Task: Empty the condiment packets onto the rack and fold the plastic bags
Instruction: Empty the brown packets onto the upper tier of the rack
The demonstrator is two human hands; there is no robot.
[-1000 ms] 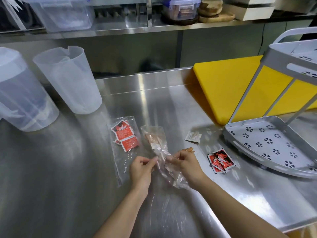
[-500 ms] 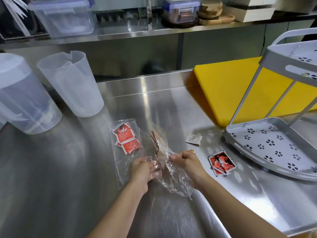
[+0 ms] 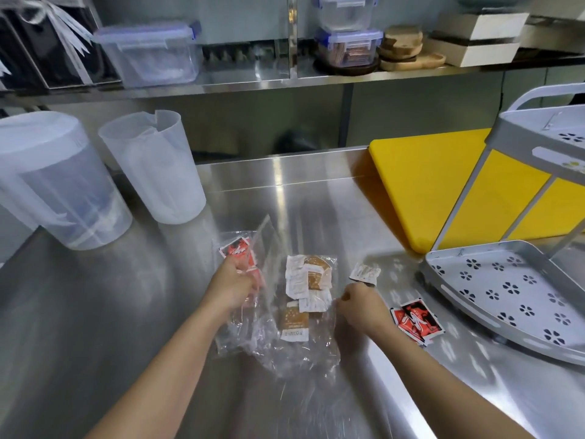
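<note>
Now, L hand [image 3: 234,282] gripping crinkly clear bag [image 3: 294,350], flat packets [image 3: 292,316]

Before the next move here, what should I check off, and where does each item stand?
1. Both hands on the bag: ok; left hand and right hand grip its edges.
2. Bag emptied: not ok; brown packets lie inside.
3. Bag mouth open: cannot tell.
4. Rack ready: ok; no packets on its lower tray.
5. Red packets racked: not ok; they lie on the table beside the rack.
6. White packet racked: not ok; it lies on the table.
</note>
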